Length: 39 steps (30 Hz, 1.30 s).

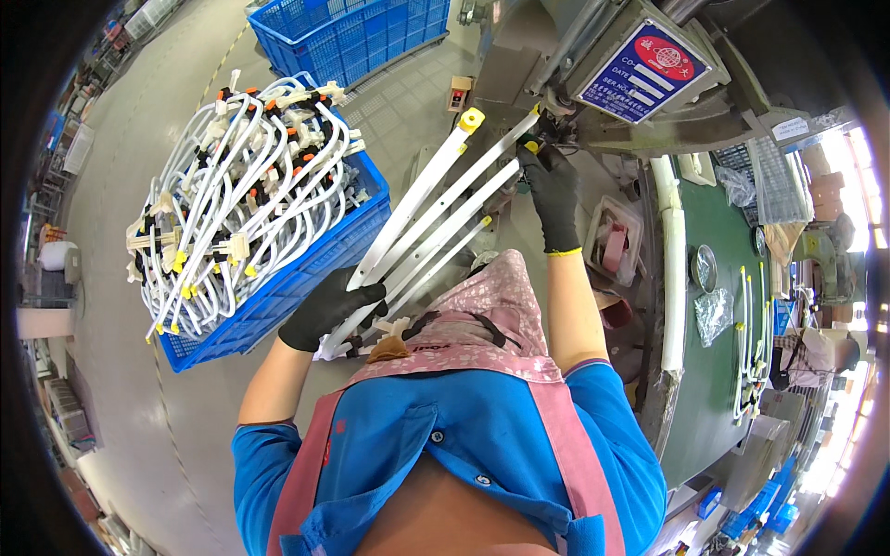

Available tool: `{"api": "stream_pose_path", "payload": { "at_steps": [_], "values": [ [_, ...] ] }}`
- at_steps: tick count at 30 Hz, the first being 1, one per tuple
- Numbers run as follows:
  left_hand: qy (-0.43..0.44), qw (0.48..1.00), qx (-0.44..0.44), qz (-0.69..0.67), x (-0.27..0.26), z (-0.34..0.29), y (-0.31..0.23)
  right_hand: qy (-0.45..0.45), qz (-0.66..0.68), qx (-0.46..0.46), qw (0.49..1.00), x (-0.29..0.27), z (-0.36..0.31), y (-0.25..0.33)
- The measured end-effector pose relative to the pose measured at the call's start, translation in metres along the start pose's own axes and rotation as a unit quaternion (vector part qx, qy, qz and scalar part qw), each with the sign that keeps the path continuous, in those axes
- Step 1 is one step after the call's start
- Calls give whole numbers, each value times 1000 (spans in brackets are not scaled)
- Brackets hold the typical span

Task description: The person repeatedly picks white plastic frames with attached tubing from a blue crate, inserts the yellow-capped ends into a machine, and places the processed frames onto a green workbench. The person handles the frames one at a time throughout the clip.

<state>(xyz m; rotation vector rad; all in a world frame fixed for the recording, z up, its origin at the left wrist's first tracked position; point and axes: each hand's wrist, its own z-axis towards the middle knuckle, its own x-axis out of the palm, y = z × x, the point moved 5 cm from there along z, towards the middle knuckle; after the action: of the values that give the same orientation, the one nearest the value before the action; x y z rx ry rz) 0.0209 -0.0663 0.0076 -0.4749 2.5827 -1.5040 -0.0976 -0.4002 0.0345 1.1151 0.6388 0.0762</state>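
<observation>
In front of my waist, a folding frame of white metal bars (408, 215) with yellow end caps slants up to the right, its bars fanned apart. My left hand (332, 310), in a black glove, is wrapped around the lower end where the bars come together. My right hand (553, 195), also gloved in black, closes on the upper end of one bar by its yellow cap, right beside the grey machine (649, 65). The fingertips of that hand are partly hidden by the machine's working parts.
A blue crate (278, 310) heaped with bent white tube frames (246, 204) stands at my left. Another blue crate (348, 42) is farther ahead. To my right runs a green table (691, 408) with metal dishes, plastic bags and several thin rods. A person (816, 357) is at the far right.
</observation>
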Motion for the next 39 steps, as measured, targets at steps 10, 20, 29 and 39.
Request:
{"api": "stream_pose_path", "payload": {
  "at_steps": [10,20,29,39],
  "values": [
    [-16,998,29,58,3,2,-5,-63,73,8,995,-2,-2,-20],
    [32,997,-54,35,6,-10,-10,-5,38,20,999,-4,-3,-23],
    [-21,998,-56,0,13,-12,-8,-11,93,25,995,5,-1,-45],
    [5,997,-73,16,20,-12,11,18,45,39,998,12,-15,-63]
  ]
}}
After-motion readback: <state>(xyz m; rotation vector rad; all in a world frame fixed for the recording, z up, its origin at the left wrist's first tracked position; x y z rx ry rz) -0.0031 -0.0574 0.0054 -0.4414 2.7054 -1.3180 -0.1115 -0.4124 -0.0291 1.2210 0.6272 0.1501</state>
